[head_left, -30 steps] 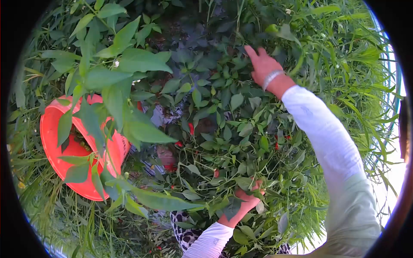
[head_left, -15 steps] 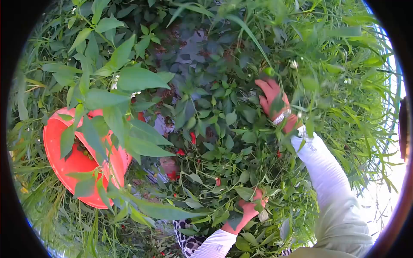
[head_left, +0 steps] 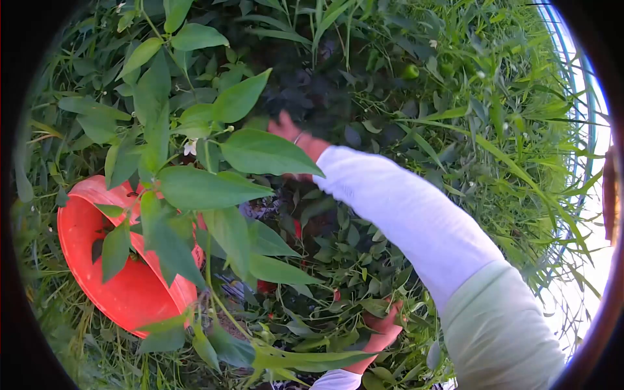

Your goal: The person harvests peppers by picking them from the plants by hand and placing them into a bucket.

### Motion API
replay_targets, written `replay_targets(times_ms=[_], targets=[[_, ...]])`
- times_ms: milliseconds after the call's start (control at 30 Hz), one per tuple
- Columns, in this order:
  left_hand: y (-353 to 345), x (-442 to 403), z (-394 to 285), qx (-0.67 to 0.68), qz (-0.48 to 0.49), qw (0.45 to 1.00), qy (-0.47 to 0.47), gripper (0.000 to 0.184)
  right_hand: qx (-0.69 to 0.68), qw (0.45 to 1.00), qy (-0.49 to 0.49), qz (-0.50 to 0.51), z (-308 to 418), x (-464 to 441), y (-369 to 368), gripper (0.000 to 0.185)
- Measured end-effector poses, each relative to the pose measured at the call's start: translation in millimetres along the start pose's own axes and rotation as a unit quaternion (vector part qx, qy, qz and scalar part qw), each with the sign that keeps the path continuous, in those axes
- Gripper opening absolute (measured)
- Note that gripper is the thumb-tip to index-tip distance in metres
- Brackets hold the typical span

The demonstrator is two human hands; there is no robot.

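Note:
My left hand [head_left: 383, 330] is low in the view among the pepper plants [head_left: 354, 260], its fingers curled in the foliage; what they grip is hidden. Farther up and to the left, my right hand [head_left: 292, 135] reaches into dark foliage. It is blurred and partly covered by large leaves, so its fingers cannot be read. Small red peppers [head_left: 337, 295] show among the leaves near my left hand. A red bucket [head_left: 104, 279] lies tilted at the left, its opening partly screened by leaves.
A tall leafy stem [head_left: 208, 188] with a white flower [head_left: 190, 147] stands close to the camera, in front of the bucket. A green pepper [head_left: 410, 71] hangs near the top. Long grass [head_left: 520, 175] lines the right side.
My right hand has swept left from the plants on the right, to behind the near leaves. My left hand has stayed among the same plants. The near stem and bucket have shifted slightly in view.

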State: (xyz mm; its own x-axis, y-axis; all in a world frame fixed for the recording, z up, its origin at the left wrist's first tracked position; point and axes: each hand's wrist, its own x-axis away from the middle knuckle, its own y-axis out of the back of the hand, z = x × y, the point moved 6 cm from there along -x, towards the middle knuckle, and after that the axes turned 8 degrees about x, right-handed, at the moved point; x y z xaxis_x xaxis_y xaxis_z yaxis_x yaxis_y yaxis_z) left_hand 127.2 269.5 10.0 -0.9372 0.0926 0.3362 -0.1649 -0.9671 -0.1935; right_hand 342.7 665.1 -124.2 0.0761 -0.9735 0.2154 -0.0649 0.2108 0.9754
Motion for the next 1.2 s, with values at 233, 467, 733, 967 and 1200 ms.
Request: replay_targets(times_ms=[233,467,733,967,1200], targets=[[49,16,-44,-0.700,-0.313,0.638,-0.070,0.049,0.221,0.878,-0.302,0.299,-221,86,54,0.051],[-151,-23,15,-0.870,-0.340,0.322,0.153,0.043,-0.064,0.814,-0.357,0.453,-229,210,85,0.056],[-168,-29,10,-0.903,-0.157,0.395,-0.068,0.036,-0.326,0.803,-0.417,0.276,-114,314,117,0.040],[-219,-20,4,-0.819,-0.148,0.465,-0.301,0.046,-0.251,0.831,-0.490,0.071,12,336,93,0.034],[-232,-44,44,-0.892,-0.040,0.286,-0.347,0.077,-0.151,0.849,-0.497,0.095,63,311,92,0.045]])
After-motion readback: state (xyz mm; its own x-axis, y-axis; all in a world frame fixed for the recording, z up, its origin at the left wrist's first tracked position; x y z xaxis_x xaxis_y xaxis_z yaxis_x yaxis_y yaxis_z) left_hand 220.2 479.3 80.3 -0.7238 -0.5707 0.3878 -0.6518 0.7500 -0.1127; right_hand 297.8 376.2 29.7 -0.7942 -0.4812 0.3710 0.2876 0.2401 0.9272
